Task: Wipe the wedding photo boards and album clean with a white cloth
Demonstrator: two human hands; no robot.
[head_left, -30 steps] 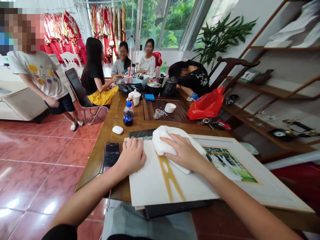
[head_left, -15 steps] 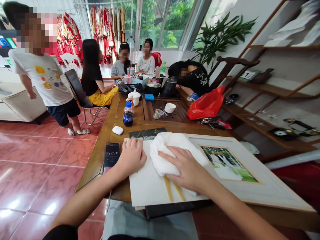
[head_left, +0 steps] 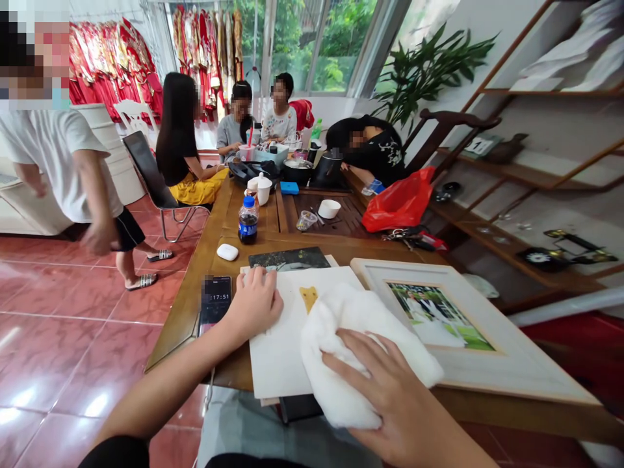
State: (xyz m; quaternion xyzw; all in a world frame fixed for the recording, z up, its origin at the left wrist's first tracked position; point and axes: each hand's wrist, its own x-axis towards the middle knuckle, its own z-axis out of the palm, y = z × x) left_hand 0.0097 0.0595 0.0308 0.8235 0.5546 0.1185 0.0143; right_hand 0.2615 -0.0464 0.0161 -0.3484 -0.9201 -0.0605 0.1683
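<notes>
My right hand (head_left: 390,390) grips a bunched white towel (head_left: 361,325) against the lower right of a white board (head_left: 273,351). The top of a flat golden-tan shape (head_left: 309,298) shows on the board; the towel hides its lower part. My left hand (head_left: 256,302) rests on the board's upper left edge, fingers bent but not closed round anything. Beneath the board's far side lies a dark printed panel (head_left: 292,258). A phone (head_left: 216,299) lies left of my left hand.
Close on the right is a framed photo (head_left: 441,315). Beyond are an earbud case (head_left: 227,251), a cola bottle (head_left: 248,224), a white bowl (head_left: 329,208) and a red plastic bag (head_left: 397,205). Several people sit around the table's far end; one person (head_left: 73,169) walks at left.
My right hand and the towel have moved down toward me, uncovering the top of the tan shape and covering its lower ends. My left hand stays put. The person at left has moved further left.
</notes>
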